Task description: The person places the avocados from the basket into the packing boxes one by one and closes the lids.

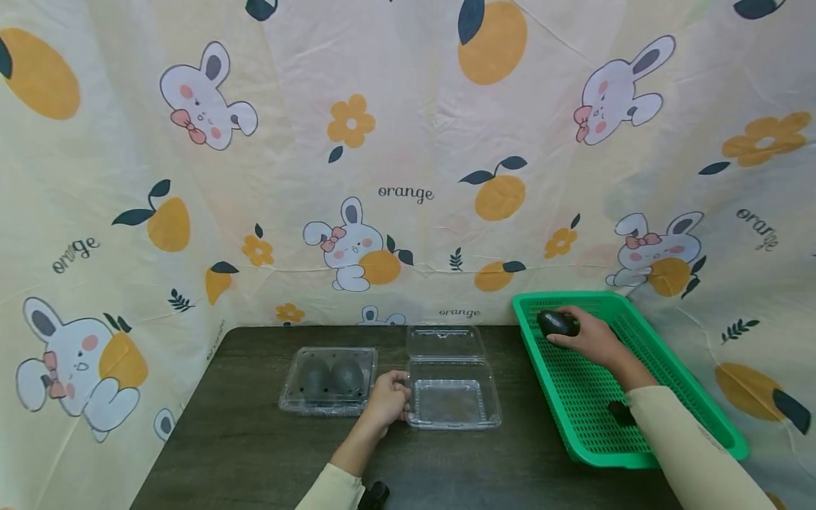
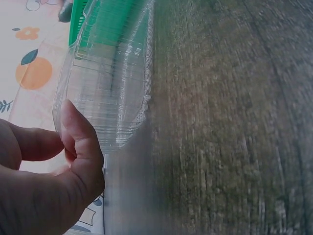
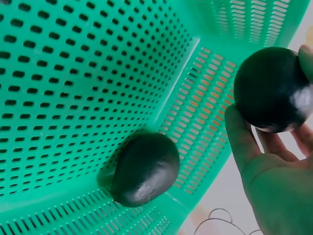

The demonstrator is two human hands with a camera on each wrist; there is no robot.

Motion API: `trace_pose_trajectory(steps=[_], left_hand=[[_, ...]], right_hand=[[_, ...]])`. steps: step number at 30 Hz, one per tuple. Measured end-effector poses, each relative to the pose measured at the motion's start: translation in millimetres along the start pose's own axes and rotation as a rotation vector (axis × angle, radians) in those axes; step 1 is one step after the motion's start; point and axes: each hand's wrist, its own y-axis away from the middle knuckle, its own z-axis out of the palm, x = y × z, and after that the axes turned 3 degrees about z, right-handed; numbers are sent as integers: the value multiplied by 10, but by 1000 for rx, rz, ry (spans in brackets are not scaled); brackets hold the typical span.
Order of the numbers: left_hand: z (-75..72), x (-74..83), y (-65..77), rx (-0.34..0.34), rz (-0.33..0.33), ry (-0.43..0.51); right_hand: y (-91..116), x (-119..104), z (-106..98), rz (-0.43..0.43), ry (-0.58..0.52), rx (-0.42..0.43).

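My right hand (image 1: 593,340) grips a dark, glossy avocado (image 1: 557,324) over the far end of the green basket (image 1: 554,397). In the right wrist view, thumb and fingers wrap the held avocado (image 3: 271,90), and a second avocado (image 3: 146,169) lies in the basket, mostly hidden by my sleeve in the head view. My left hand (image 1: 389,400) pinches the left rim of a clear plastic clamshell box (image 1: 454,397), whose lid (image 1: 445,343) is folded back away from me. Up close in the left wrist view, thumb and forefinger meet at the edge of the clamshell box (image 2: 105,93).
A closed clear clamshell box (image 1: 295,397) with two dark avocados (image 1: 331,375) inside stands left of my left hand. Everything rests on a dark wood-grain table (image 1: 255,453). A printed cloth (image 1: 421,142) hangs right behind the table's back edge.
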Motion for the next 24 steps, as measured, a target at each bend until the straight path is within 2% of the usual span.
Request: trace_pose_trajectory(steps=[9,17,24], left_hand=[[2,-30,-25,6,1,-15],[-13,6,-15,2,5,-3],[-12,12,2,-4,9,1]], right_hand=[[187,-202,-30,6,-57,55],[320,-554,-14,10,-120,109],[448,-800,42,-8,-187,119]])
